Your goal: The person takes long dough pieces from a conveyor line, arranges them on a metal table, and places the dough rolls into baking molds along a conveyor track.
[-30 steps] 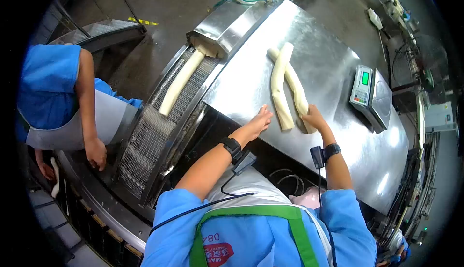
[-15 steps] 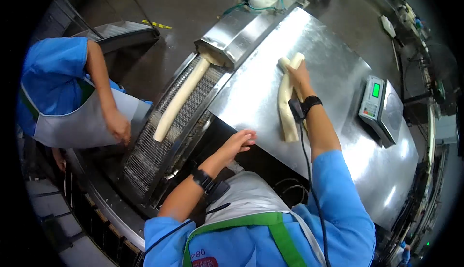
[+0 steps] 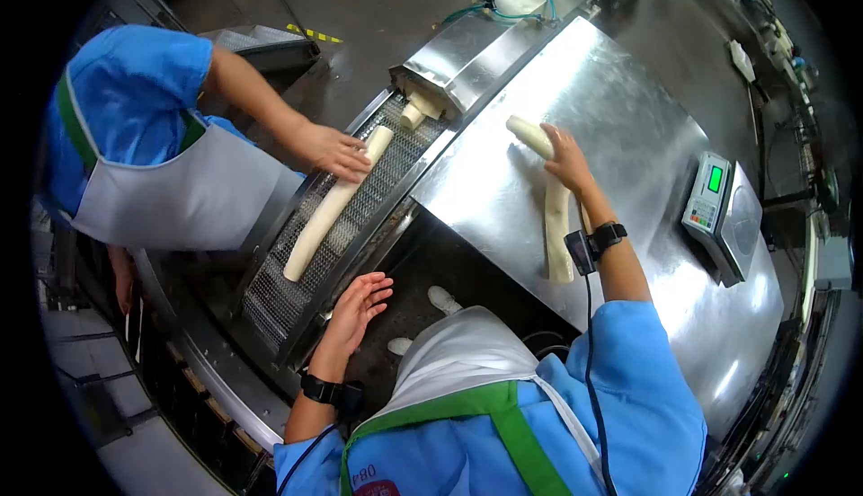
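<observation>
At the left, a co-worker's hand (image 3: 333,149) lies over a long pale log (image 3: 322,224) on the mesh conveyor (image 3: 268,307). The person's left hand (image 3: 356,309) is empty and open, fingers loosely curled, beside the conveyor and off the near edge of the worktop (image 3: 629,128). The right hand (image 3: 568,163) grips a pale roll (image 3: 529,135) towards the left edge; a second roll (image 3: 557,244) stretches down close to the near edge. Near the right corner stands a scale (image 3: 716,213)

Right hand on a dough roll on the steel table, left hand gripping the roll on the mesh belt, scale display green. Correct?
No: in the head view, the left hand is empty, apart from the belt roll; a co-worker's hand is at that roll. Right hand and scale display: correct.
</observation>
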{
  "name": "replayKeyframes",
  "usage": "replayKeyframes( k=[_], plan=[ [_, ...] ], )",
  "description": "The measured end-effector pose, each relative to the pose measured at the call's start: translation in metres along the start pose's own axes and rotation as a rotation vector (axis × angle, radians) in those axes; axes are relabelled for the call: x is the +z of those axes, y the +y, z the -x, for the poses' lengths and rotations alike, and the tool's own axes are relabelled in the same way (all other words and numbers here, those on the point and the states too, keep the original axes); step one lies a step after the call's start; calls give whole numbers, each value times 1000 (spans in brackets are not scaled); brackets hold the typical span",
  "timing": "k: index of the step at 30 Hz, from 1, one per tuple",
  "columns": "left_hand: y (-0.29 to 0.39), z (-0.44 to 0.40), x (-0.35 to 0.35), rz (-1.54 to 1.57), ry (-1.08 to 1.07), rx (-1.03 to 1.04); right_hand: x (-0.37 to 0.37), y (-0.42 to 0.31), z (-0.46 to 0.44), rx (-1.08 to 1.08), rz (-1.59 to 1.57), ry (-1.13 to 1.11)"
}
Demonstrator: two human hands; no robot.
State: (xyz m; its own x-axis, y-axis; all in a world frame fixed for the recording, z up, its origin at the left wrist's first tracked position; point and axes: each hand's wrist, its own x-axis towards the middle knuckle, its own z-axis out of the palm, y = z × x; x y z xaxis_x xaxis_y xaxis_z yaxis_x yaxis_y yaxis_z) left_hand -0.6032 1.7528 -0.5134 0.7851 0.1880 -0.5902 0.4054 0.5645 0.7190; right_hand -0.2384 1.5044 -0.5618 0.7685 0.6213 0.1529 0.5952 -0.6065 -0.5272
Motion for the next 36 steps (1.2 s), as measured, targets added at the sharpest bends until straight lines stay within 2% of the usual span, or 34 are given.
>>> replayKeyframes(
  k=[1,3,4,5,7,8,10,11,12,13,15,16,17,18,19,21,23,25,27,28,30,31,33,34,36],
  plan=[
    [1,2,1,26,-2,20,0,-1,2,-9,-1,-5],
    [-2,2,6,41,-3,19,5,-2,4,151,529,-82],
    [-4,2,8,47,-17,13,10,0,3,195,560,-16],
    [-4,2,8,54,-11,19,13,4,0,184,561,-18],
    [-4,2,9,23,-27,18,10,6,-11,446,408,-77],
    [-4,2,9,38,-7,30,3,8,-14,454,310,-115],
    [-7,4,4,51,-9,26,6,9,-17,423,277,-42],
    [-9,6,2,74,36,61,15,22,-22,303,194,-9],
    [-11,6,3,73,22,23,3,-8,-19,342,224,-21],
    [-13,5,2,78,21,-9,15,1,-24,287,241,25],
    [-22,3,-1,84,-5,18,23,-14,-33,468,334,-29],
    [-22,6,1,46,-3,32,26,-28,-33,531,408,-2],
    [-21,9,1,2,-8,40,26,-36,-36,540,454,-74],
    [-20,8,-1,-2,-14,55,33,-25,-33,465,527,-71],
    [-21,9,-5,-10,-29,68,51,30,-39,197,534,-35],
    [-22,10,-1,0,-18,108,42,24,-25,122,565,-113],
    [-24,17,-7,6,16,119,34,0,9,287,683,-201],
    [-32,22,-17,32,41,129,33,-2,48,396,712,-168],
    [-30,36,-21,24,68,148,12,-34,79,528,715,-234],
    [-29,44,-25,9,92,156,4,-39,89,524,717,-230],
    [-30,54,-37,21,122,166,-8,-40,105,673,651,-269],
    [-32,57,-44,32,147,169,-11,-30,109,681,654,-263],
    [-33,69,-57,-15,202,212,-18,2,120,564,503,-311],
    [-30,78,-60,-7,255,190,-20,16,126,396,479,-252],
    [-31,90,-71,55,270,231,-15,30,127,353,433,-190]
  ],
)
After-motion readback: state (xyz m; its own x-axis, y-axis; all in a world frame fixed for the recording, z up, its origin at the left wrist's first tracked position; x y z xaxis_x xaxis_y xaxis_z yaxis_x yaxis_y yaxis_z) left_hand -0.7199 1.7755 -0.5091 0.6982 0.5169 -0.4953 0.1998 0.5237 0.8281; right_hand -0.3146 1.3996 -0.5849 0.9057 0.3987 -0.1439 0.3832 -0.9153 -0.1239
